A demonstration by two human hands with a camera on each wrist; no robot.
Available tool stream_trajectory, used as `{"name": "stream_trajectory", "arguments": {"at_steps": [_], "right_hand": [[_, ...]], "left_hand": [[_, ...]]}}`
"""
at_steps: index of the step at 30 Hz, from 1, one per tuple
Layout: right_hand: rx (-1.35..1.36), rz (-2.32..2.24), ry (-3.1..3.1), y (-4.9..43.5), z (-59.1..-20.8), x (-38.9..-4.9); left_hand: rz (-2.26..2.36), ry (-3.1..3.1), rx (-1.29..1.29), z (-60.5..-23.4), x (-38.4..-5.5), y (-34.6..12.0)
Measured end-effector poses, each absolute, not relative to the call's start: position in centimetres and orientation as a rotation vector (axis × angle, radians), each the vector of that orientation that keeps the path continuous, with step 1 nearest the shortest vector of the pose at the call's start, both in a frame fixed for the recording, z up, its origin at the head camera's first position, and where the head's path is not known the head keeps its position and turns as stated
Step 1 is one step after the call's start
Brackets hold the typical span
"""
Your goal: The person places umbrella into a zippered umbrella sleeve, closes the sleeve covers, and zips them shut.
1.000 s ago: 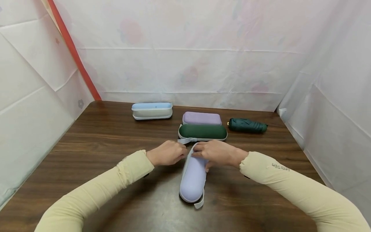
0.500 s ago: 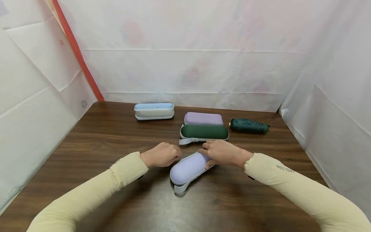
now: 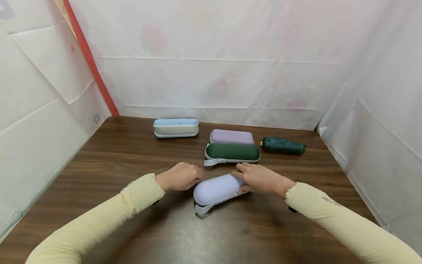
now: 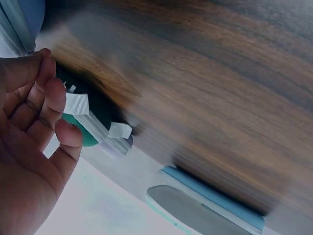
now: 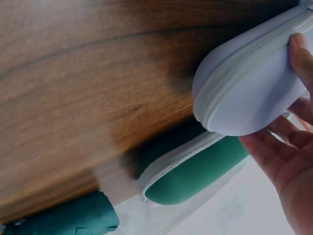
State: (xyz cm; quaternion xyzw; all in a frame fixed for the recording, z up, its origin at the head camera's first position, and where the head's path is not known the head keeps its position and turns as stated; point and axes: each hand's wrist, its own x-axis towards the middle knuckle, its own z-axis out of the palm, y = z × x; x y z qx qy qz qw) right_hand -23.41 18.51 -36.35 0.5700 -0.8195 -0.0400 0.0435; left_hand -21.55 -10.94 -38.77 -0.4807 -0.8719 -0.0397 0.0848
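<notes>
A lavender hard zippered case [image 3: 219, 189] lies slantwise on the dark wood table, its grey wrist strap at the left end. My right hand [image 3: 262, 178] grips its right end, thumb on the near side and fingers over the far side; in the right wrist view the hand [image 5: 293, 161] spans the case [image 5: 259, 93]. At the left end, my left hand [image 3: 180, 176] pinches thumb and forefinger together right at the zipper seam. In the left wrist view the case [image 4: 24, 19] shows at this hand's [image 4: 39, 122] fingertips, the zipper pull hidden between them.
Just behind lies a green zippered case [image 3: 232, 152] with a grey strap, then a purple case [image 3: 232, 136]. A folded dark green umbrella [image 3: 283, 145] lies at the right. At the back left stands a light blue case [image 3: 176, 128] with a grey front. Curtains surround the table.
The lavender case has swung clockwise from near upright in view to slantwise, its strap end now left. My left hand has shifted left, from its far end to that left end. My right hand keeps its grip.
</notes>
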Motion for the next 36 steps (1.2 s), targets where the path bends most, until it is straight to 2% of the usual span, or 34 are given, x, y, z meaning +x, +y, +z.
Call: {"name": "stream_trajectory", "arguments": {"at_steps": [9,19,36], "right_hand": [[1.703,-0.026,-2.518,18.7,-36.6,-23.1],[1.472,0.2,-2.666,18.7,-37.4,-22.3],[1.267,0.255,-2.787,19.1,-37.6,-22.2]], "left_hand": [[-0.116,-2.596,-1.432,-38.6,-21.6,-11.1],[-0.069,-2.588,-1.402,-38.2,-22.1,-11.3],[-0.137,-2.648,-1.354,-38.5,-21.7,-12.3]]}}
